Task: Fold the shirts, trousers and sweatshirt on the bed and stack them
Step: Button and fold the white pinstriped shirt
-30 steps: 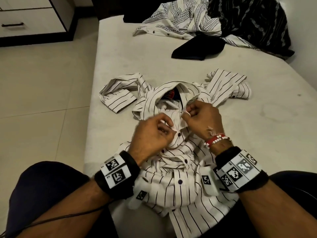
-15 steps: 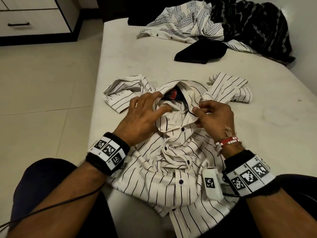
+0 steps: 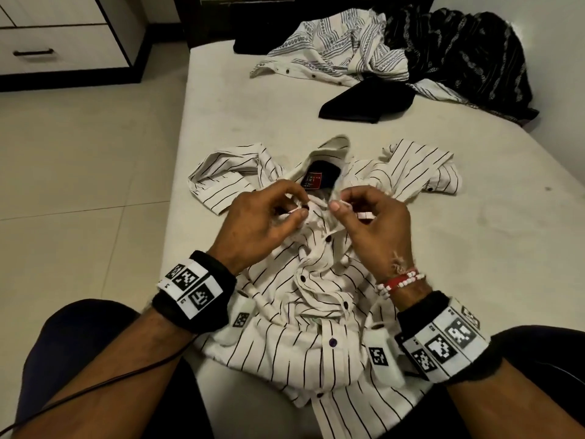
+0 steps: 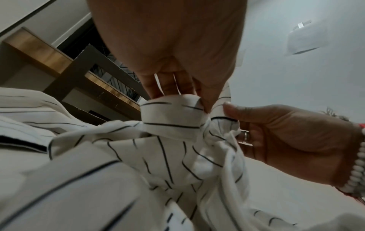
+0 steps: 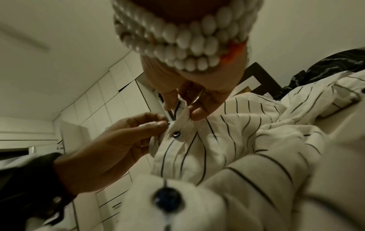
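The striped shirt (image 3: 304, 315) is spread, rumpled, on the near half of the bed (image 3: 459, 248), its collar toward 12 o'clock. Its front edges just below the collar are pinched by the left hand (image 3: 262, 223) and the right hand (image 3: 373, 223), thumb against fingertips. More crumpled garments (image 3: 395, 58) are heaped at 1 o'clock.

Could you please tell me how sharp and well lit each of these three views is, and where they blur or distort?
Head view: evenly lit and sharp, with wide-angle bending toward the edges; the striped shirt is clear. Left wrist view: dimmer, the near cloth is blurred, while the left hand pinching the placket is sharper. Right wrist view: dim and yellowish, the bead bracelet and the nearest button are out of focus.
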